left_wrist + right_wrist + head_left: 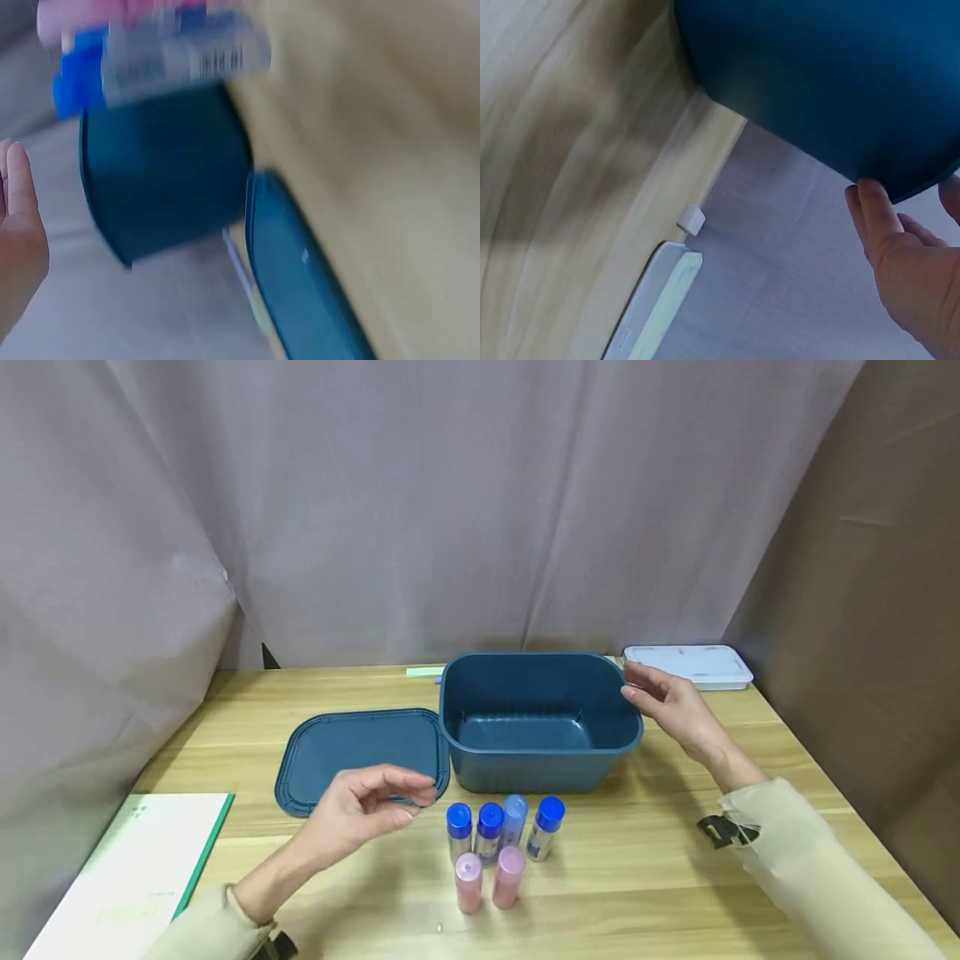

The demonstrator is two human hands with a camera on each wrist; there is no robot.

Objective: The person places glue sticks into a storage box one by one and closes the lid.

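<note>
Bottles (501,847), six, are standing before one bin (538,720); right hand (671,702), fingers relaxed, is touching it; left hand (360,810) is hovering loose, holding nothing.

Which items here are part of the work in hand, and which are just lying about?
In use: blue bin, touched at the rim by the right hand; its lid; six small bottles near the left hand.
Lying about: white tray; green-edged booklet.

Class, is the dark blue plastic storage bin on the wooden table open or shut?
Open. The dark blue plastic storage bin shows its empty inside, and its matching flat blue lid lies beside it on the table.
</note>
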